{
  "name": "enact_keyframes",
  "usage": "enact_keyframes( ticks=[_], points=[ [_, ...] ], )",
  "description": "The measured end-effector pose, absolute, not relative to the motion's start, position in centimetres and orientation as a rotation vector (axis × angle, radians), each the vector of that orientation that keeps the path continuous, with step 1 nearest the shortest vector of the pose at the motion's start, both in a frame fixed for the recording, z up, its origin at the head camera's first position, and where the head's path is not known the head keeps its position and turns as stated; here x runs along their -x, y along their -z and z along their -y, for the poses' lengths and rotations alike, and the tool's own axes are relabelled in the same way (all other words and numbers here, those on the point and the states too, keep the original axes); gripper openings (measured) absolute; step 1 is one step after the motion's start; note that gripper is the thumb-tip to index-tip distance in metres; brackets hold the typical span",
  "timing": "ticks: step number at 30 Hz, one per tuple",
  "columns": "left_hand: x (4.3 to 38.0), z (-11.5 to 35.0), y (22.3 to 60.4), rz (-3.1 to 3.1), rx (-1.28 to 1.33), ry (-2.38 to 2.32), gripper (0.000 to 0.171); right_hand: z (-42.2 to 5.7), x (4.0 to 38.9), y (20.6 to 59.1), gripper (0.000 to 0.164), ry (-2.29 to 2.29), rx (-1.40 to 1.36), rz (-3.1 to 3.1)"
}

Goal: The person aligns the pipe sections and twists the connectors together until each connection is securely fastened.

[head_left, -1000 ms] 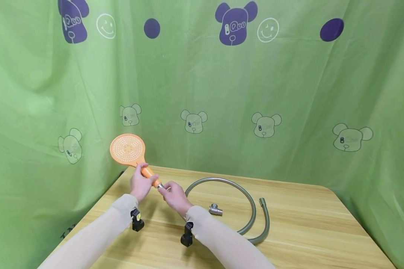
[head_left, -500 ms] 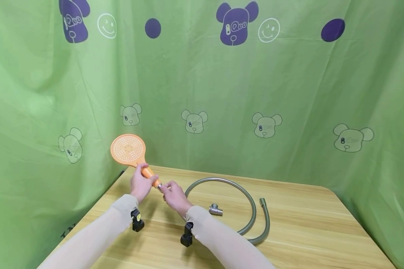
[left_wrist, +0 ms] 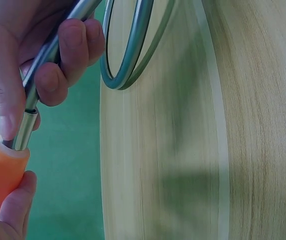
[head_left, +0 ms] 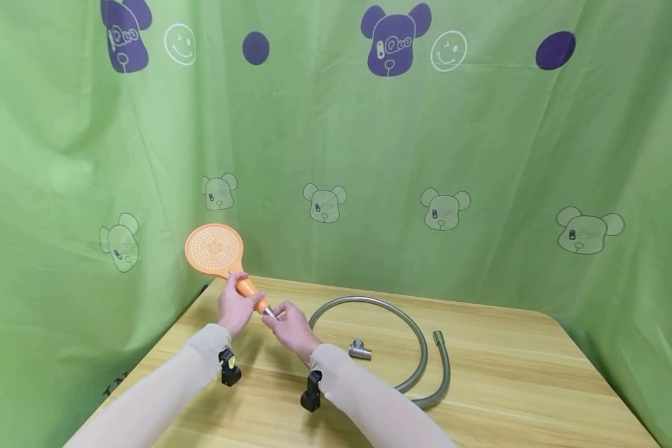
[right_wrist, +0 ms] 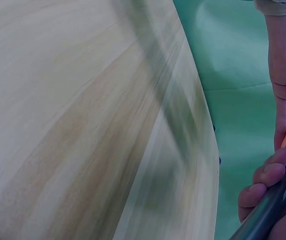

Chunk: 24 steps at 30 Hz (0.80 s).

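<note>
Left hand [head_left: 236,309] is gripping an orange shower head [head_left: 214,249]; right hand [head_left: 294,330] is clasping a hose [head_left: 425,353], apparently meeting the handle [head_left: 247,288].

I can read a white Q on the purple bears [head_left: 393,55] on the green curtain [head_left: 336,137], but its dark letters [head_left: 109,389] low down are too blurry

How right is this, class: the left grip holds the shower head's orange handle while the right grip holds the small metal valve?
The right grip holds the hose, not the valve, as the left wrist view shows. The left grip does hold the shower head's orange handle.
</note>
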<state>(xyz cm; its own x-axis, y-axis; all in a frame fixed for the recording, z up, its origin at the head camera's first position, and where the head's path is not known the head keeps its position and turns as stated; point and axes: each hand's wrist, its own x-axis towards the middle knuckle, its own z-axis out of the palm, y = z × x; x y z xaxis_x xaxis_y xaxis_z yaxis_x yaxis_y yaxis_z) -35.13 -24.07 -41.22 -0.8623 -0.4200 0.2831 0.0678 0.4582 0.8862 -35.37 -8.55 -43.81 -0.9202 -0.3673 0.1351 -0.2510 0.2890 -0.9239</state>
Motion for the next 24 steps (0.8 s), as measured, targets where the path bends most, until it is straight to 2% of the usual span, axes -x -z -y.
enact_keyframes(
  ticks=[4, 24],
  points=[
    [35.08, 24.06, 41.23, 2.244, -0.289, 1.396, 0.06, 8.57, 35.5, 43.9, 0.021, 1.727, 0.605, -2.41],
    [35.21, 23.76, 41.28, 2.21, -0.286, 1.444, 0.06, 8.74, 36.24, 44.01, 0.017, 1.878, 0.519, -2.139]
  ],
)
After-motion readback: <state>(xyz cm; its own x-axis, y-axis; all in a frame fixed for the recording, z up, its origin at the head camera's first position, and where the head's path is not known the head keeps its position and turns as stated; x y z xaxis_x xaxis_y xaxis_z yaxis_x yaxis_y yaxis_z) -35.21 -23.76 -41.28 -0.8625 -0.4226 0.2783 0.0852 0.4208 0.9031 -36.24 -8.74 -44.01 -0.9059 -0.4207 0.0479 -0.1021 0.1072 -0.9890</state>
